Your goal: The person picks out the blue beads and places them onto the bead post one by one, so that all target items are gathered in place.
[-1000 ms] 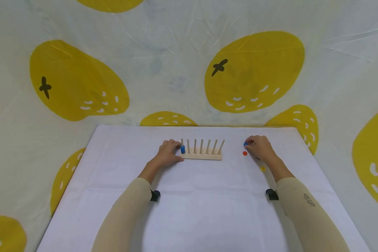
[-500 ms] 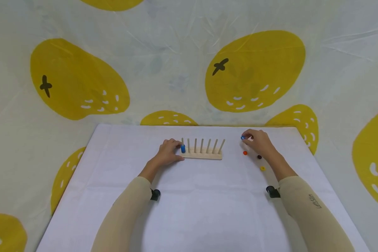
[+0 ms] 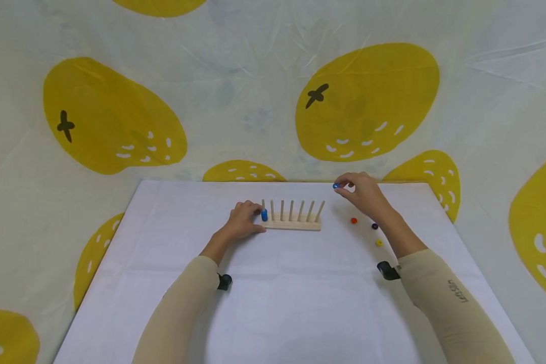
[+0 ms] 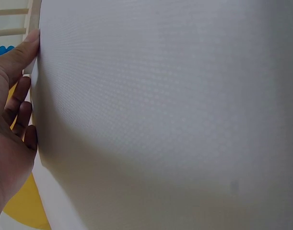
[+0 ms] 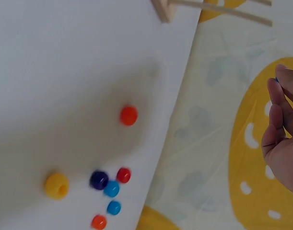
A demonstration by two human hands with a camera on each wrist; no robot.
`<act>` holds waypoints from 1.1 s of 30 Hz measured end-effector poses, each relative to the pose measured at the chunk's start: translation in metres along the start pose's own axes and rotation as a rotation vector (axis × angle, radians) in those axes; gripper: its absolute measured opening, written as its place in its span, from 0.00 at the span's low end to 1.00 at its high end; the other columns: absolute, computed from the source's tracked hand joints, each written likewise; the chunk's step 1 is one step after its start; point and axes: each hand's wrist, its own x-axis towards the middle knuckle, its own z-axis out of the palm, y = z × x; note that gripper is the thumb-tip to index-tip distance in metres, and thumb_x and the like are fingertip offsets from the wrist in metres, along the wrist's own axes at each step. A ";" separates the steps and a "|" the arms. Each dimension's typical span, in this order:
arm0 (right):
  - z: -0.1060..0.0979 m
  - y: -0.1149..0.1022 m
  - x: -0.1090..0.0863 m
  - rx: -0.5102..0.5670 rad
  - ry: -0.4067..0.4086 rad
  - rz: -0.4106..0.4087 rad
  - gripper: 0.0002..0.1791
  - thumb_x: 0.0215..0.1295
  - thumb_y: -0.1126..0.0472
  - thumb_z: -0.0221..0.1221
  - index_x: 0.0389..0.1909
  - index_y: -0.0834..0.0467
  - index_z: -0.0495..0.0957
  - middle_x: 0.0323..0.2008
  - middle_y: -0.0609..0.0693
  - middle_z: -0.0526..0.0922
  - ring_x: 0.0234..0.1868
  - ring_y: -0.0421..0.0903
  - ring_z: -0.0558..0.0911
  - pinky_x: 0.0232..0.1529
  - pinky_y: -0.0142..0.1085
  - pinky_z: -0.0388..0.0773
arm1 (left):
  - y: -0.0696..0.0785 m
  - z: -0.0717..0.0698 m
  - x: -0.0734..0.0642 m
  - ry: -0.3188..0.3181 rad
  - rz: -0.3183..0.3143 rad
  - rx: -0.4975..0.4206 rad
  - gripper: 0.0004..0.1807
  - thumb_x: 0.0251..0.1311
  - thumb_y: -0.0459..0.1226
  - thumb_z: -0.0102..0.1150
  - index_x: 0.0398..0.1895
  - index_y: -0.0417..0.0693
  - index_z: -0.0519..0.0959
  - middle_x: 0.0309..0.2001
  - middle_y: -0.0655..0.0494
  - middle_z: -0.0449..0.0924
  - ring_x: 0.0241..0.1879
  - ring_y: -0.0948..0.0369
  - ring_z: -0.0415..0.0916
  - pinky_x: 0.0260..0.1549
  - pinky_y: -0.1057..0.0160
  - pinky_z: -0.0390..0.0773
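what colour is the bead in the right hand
Blue; the bead in the right hand shows best in the head view.

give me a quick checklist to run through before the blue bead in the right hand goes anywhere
1. Bead secure: the right hand pinches the blue bead at the fingertips. Ok.
2. Rack steadied: the left hand is at the left end of the wooden rack, thumb against it. Ok.
3. Room on the leftmost peg: its top shows above the blue beads threaded on it. Ok.
4. Bead lined up over a peg: it is off to the right of the rack. Not ok.
5. Bead's hole facing a peg tip: too small to judge. Cannot tell.
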 end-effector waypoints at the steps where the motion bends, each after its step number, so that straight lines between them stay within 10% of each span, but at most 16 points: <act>1: 0.000 -0.005 0.001 0.007 0.000 -0.005 0.10 0.69 0.60 0.67 0.48 0.58 0.85 0.42 0.56 0.88 0.47 0.58 0.79 0.50 0.52 0.75 | 0.000 0.000 0.000 0.000 0.001 0.000 0.36 0.53 0.47 0.80 0.64 0.47 0.79 0.56 0.51 0.78 0.60 0.51 0.68 0.64 0.46 0.66; 33: 0.066 -0.114 0.038 0.119 -0.113 -0.253 0.10 0.68 0.59 0.68 0.47 0.57 0.88 0.39 0.49 0.90 0.46 0.53 0.80 0.51 0.44 0.78 | 0.000 -0.001 0.001 -0.009 0.004 0.020 0.36 0.53 0.49 0.79 0.64 0.48 0.79 0.56 0.51 0.77 0.60 0.49 0.68 0.63 0.45 0.66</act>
